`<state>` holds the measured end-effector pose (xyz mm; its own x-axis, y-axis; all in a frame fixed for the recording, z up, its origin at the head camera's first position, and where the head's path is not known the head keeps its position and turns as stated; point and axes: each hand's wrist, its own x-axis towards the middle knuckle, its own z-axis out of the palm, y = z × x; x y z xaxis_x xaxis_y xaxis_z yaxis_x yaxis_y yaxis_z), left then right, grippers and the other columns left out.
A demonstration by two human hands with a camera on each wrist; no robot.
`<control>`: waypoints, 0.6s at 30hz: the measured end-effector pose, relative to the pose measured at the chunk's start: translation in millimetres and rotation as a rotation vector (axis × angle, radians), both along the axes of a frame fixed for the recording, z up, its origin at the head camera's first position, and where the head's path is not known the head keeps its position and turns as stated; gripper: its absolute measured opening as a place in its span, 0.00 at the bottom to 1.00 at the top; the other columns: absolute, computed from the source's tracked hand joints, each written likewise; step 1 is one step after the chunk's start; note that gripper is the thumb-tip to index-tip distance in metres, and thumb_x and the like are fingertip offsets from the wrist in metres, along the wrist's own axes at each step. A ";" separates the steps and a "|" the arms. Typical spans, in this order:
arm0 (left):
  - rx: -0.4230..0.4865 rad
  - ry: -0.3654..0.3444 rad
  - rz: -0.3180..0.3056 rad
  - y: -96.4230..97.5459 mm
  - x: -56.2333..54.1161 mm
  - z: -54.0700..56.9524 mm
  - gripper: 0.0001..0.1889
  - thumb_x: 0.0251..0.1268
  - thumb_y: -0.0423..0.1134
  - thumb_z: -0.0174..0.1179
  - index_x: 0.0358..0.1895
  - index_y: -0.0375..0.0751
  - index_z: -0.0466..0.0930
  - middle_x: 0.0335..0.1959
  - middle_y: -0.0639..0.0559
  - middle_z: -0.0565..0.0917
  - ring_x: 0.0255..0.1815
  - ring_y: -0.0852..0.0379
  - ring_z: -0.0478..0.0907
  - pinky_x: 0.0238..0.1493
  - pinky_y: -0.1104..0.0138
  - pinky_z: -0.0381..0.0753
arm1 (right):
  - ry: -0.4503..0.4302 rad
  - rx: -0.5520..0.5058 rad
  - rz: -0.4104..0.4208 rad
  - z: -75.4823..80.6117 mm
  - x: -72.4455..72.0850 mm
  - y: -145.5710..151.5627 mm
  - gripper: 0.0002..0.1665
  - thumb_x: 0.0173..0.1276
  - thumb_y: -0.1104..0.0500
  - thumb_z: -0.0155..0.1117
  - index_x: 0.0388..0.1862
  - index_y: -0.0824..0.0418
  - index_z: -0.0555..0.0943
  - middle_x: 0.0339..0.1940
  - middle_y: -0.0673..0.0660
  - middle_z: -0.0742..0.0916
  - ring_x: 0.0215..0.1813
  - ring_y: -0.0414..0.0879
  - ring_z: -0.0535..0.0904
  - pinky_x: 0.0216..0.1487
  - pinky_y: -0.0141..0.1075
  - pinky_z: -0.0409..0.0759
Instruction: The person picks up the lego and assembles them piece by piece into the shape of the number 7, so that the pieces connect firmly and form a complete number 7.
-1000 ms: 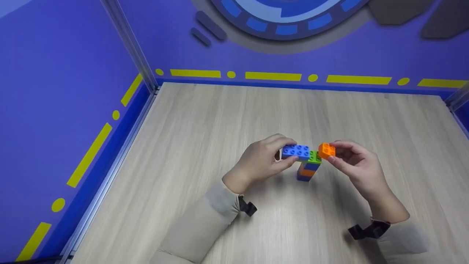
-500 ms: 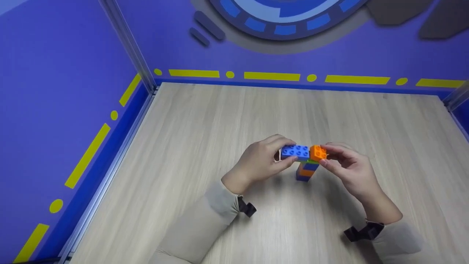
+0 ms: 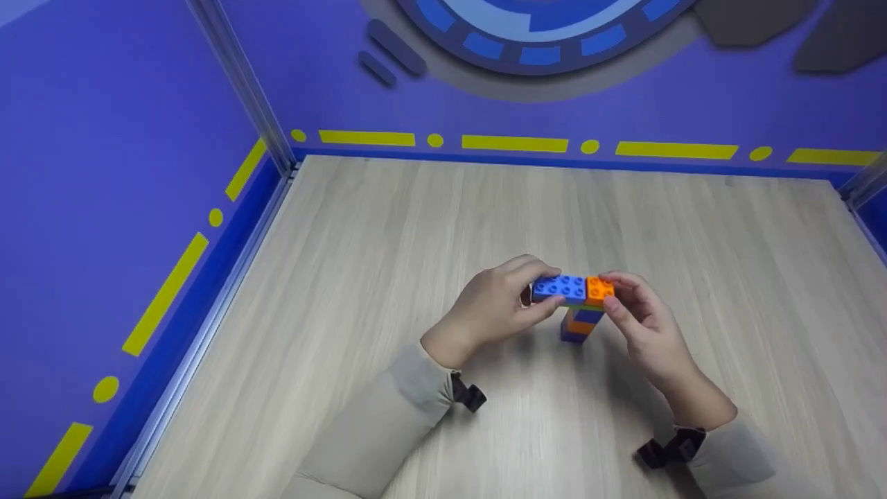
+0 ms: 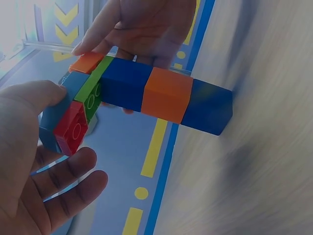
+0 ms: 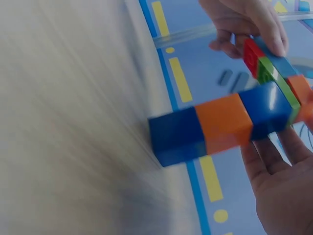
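A column of toy building bricks stands upright on the wooden table: a dark blue brick (image 4: 208,106) at the bottom, an orange one (image 4: 167,95) above, then another dark blue one (image 4: 126,83). Across its top lies a thin green brick (image 4: 92,93), reaching out leftward. My left hand (image 3: 493,308) pinches a long light blue brick (image 3: 565,287) between thumb and fingers; a red brick (image 4: 72,128) sits under its outer end. With thumb and fingertips my right hand (image 3: 651,336) holds a small orange brick (image 3: 599,290), flush beside the light blue one, over the green brick.
The wood-grain table (image 3: 416,229) spreads around the bricks. Behind it rises a blue back wall (image 3: 513,114) with yellow dashes, and a blue side wall (image 3: 125,173) stands at the left. Each wrist wears a black camera mount (image 3: 468,393).
My right hand has moved left with the small orange brick, from beside the column to over the green brick, against the light blue brick. My left hand has stayed in place.
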<state>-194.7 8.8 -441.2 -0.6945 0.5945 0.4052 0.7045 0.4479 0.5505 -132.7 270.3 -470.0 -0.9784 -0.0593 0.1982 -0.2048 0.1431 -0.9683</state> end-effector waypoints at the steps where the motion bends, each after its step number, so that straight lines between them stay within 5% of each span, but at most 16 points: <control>1: 0.001 -0.002 -0.001 0.1 0.2 0.0 0.19 0.84 0.50 0.69 0.65 0.43 0.88 0.56 0.50 0.91 0.42 0.59 0.85 0.45 0.77 0.81 | 0.000 -0.010 0.009 -1.2 0.7 -1.7 0.21 0.91 0.67 0.54 0.77 0.71 0.74 0.63 0.49 0.87 0.62 0.42 0.84 0.69 0.24 0.81; 9: 0.006 -0.020 -0.003 0.9 0.8 -1.2 0.19 0.84 0.50 0.68 0.65 0.43 0.87 0.55 0.50 0.90 0.42 0.60 0.83 0.44 0.77 0.79 | 0.100 -0.089 0.089 -13.6 0.8 -6.4 0.21 0.93 0.67 0.49 0.78 0.70 0.68 0.63 0.47 0.86 0.62 0.40 0.84 0.73 0.25 0.79; 18: 0.015 -0.023 0.001 2.0 1.2 -2.2 0.19 0.84 0.50 0.68 0.66 0.43 0.87 0.54 0.49 0.90 0.41 0.59 0.82 0.43 0.78 0.78 | 0.116 -0.060 0.069 -17.2 -0.4 -6.0 0.21 0.92 0.68 0.49 0.78 0.71 0.67 0.62 0.48 0.87 0.61 0.40 0.84 0.72 0.25 0.79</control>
<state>-193.5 10.7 -443.4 -0.7043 0.5879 0.3978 0.6912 0.4402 0.5732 -133.1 264.3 -487.2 -0.9428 -0.1101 0.3148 -0.3231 0.0678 -0.9439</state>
